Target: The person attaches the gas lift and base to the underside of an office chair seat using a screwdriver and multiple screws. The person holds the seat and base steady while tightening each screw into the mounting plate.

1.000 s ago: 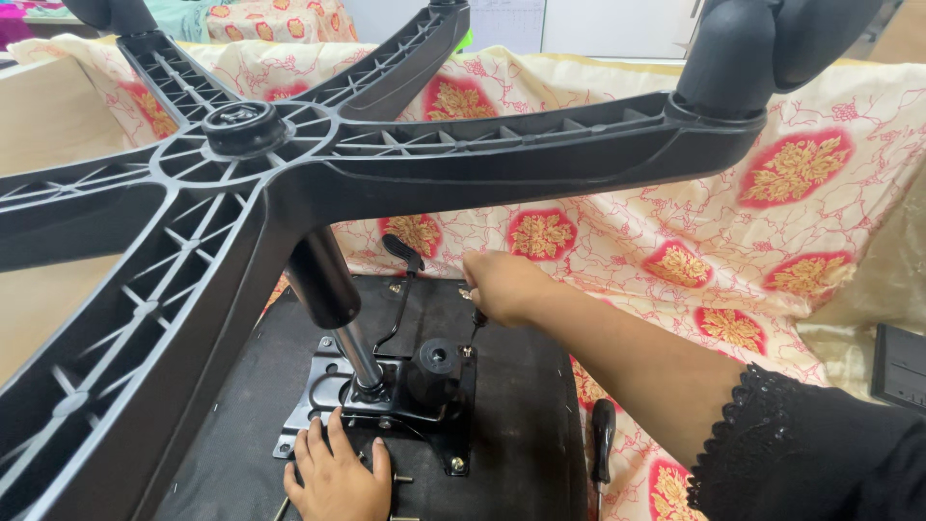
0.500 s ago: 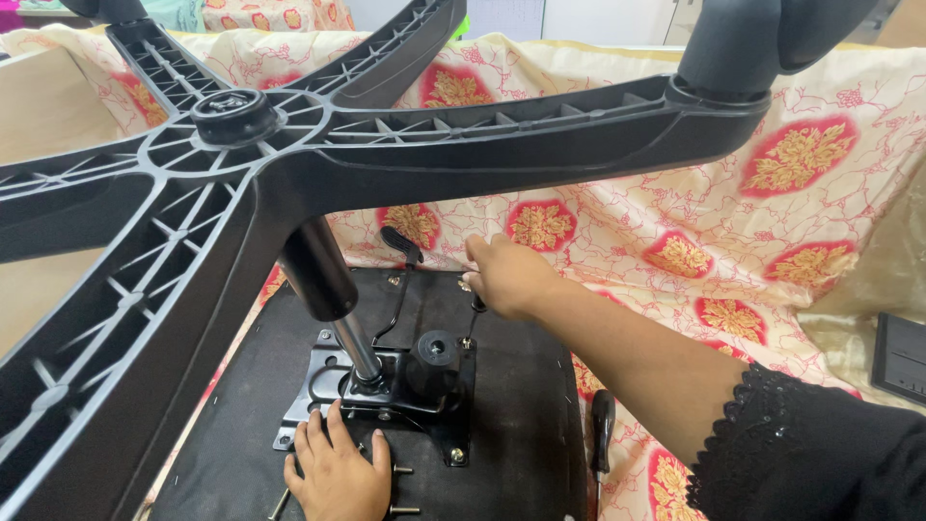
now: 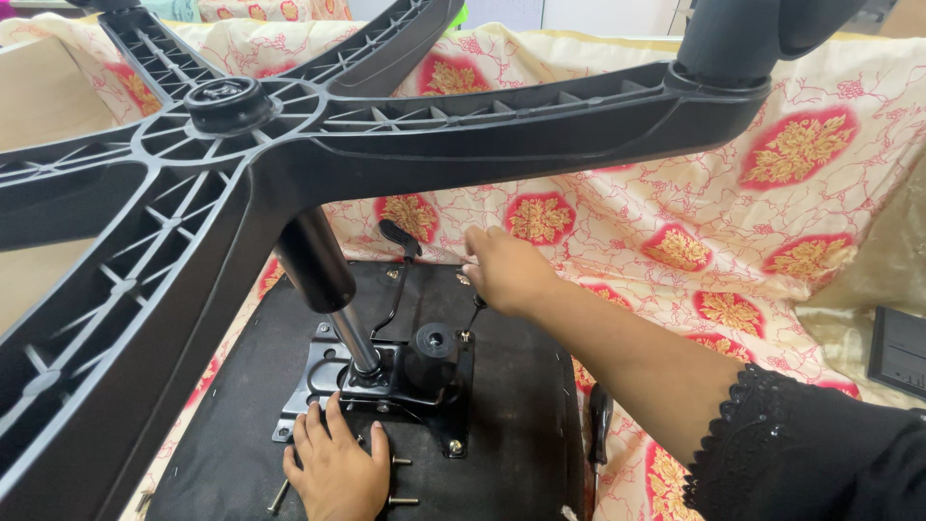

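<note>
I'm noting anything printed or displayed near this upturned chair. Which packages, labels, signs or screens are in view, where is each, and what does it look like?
Dark flat panel: right edge of the view, on the cream cloth; rectangular, dark grey, with faint pale lines, possibly a screen or a device, cut off by the frame.
No packages, labels or signs can be made out elsewhere.

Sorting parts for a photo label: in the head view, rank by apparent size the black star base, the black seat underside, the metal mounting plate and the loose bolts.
1. star base, though nearness to the camera inflates it
2. seat underside
3. mounting plate
4. loose bolts
</note>
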